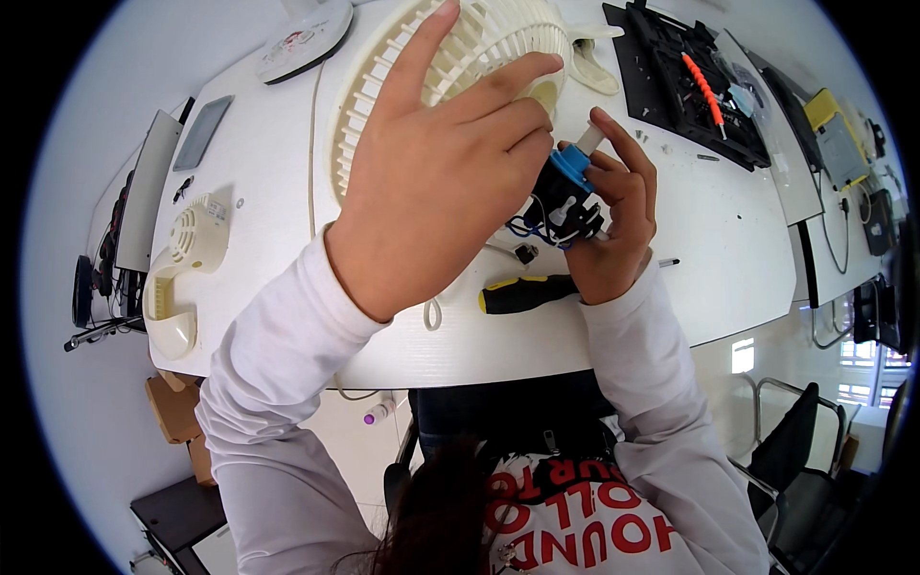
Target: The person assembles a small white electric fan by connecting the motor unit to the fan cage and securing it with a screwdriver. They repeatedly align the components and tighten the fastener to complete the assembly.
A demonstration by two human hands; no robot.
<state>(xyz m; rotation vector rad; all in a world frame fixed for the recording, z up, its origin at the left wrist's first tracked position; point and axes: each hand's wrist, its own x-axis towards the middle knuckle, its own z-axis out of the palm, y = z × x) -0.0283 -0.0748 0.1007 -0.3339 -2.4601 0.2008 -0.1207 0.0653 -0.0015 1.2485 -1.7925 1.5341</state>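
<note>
The right hand (623, 216) is curled round a black motor unit (553, 195) with a blue collar (572, 165), held above the counter (714, 273) between the two hands, while the left hand (446, 168) has its index finger stretched out and its other visible fingers bent beside the unit, its thumb hidden, so whether it grips cannot be told. Below them lies a yellow-and-black screwdriver (525, 294), partly behind the right hand. Beyond the left hand sits a cream slatted grille (347, 144), with a black tool case (661, 57) farther right.
</note>
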